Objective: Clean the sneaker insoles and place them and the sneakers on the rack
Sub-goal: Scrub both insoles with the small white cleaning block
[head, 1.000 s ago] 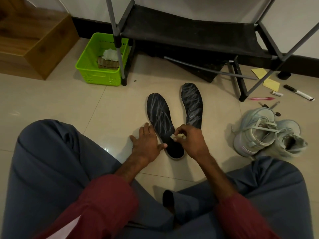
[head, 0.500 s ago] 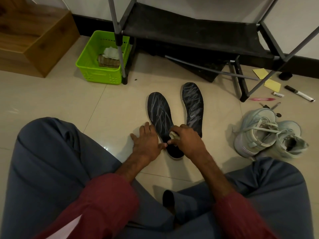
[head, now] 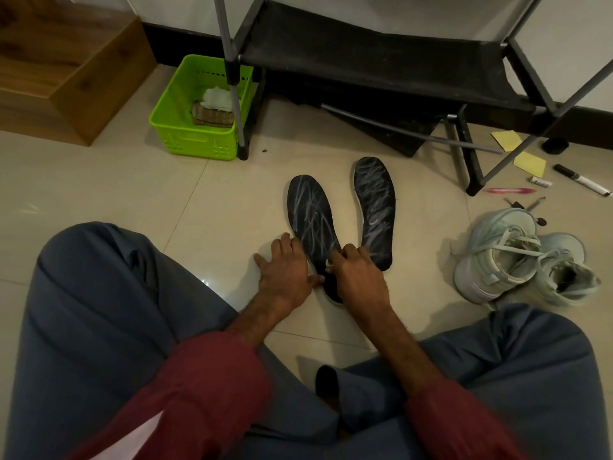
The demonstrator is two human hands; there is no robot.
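**A:** Which way does the dark, white-streaked foam insole (head: 311, 220) lie from the person's right hand (head: 360, 282)?

**B:** Lengthwise away from it, toe toward the black fabric-shelved metal rack (head: 381, 58). That hand is over the heel, fingers curled, pinching what looks like a small white wipe (head: 329, 269). The left hand (head: 283, 273) lies flat, fingers spread, at the heel's edge.

**A:** And the count?

**B:** Two insoles on the beige floor tiles (head: 132, 194), the second insole (head: 376, 210) just to the right. Two pale mint lace-up sneakers (head: 517, 260) lie further right.
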